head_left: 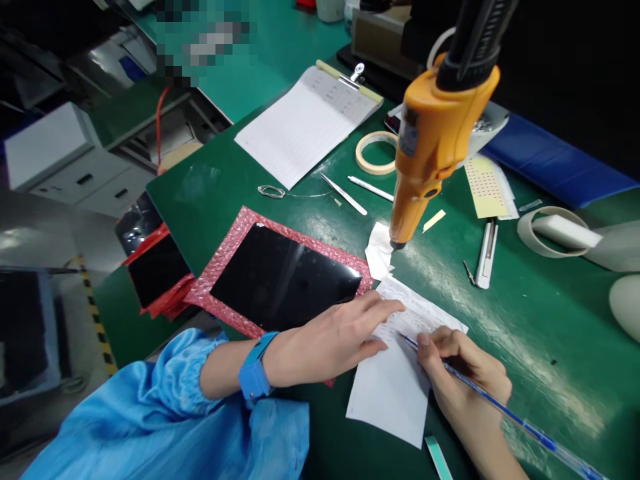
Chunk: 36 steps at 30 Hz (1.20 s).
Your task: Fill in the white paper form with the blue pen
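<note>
My right hand point(467, 377) grips a blue pen point(505, 410), its tip resting on or just above a printed sheet of paper point(387, 403). Across the upper left part of that sheet lies my left hand point(337, 337), fingers stretched out and holding nothing. A blue band point(255, 375) circles the left wrist. Beside this hand, a flat black screen panel point(280, 273) rests on pink bubble wrap point(213, 290); the left forearm covers its lower edge. Over the table hangs an orange power screwdriver point(433, 143), nose down, above a crumpled white paper point(379, 250).
Farther back on the green table are a clipboard point(313, 120), a tape roll point(376, 153), tweezers point(345, 195) and a white pen point(371, 189). A box cutter point(486, 257) and a larger roll point(527, 233) lie to the right. More wrapped panels point(157, 270) sit left, below the table edge.
</note>
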Each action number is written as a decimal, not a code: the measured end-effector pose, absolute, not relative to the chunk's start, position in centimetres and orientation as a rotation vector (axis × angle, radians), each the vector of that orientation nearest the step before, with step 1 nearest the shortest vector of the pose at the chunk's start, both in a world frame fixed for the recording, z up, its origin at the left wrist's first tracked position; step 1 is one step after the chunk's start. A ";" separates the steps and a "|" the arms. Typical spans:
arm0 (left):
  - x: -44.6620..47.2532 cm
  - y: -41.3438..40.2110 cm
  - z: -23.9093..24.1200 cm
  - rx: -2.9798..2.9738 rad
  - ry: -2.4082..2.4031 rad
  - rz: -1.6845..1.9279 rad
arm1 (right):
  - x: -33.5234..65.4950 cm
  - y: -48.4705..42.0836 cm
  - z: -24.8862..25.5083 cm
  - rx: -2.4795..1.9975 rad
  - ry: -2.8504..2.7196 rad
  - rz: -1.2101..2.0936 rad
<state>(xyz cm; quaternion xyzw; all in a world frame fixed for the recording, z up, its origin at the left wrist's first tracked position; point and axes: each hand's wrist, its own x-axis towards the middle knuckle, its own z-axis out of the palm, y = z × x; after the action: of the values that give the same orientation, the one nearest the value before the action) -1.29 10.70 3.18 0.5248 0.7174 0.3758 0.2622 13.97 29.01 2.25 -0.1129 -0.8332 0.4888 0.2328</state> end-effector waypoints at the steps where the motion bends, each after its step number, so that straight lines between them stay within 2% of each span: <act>1: -1.3 10.7 3.2 1.425 1.943 1.014 | 13.9 29.0 2.3 -0.307 -2.283 1.344; 21: -1.2 10.5 3.0 1.419 1.924 1.015 | 13.1 28.5 3.1 -0.297 -2.265 1.260; 36: -1.3 10.5 3.6 1.459 1.941 0.992 | 13.5 28.4 2.6 -0.324 -2.254 1.323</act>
<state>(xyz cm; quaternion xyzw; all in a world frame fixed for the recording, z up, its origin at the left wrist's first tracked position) -1.28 10.50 3.57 0.5376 0.7153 0.3654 0.2565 13.47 28.41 2.62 -0.1190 -0.8284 0.4861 0.2515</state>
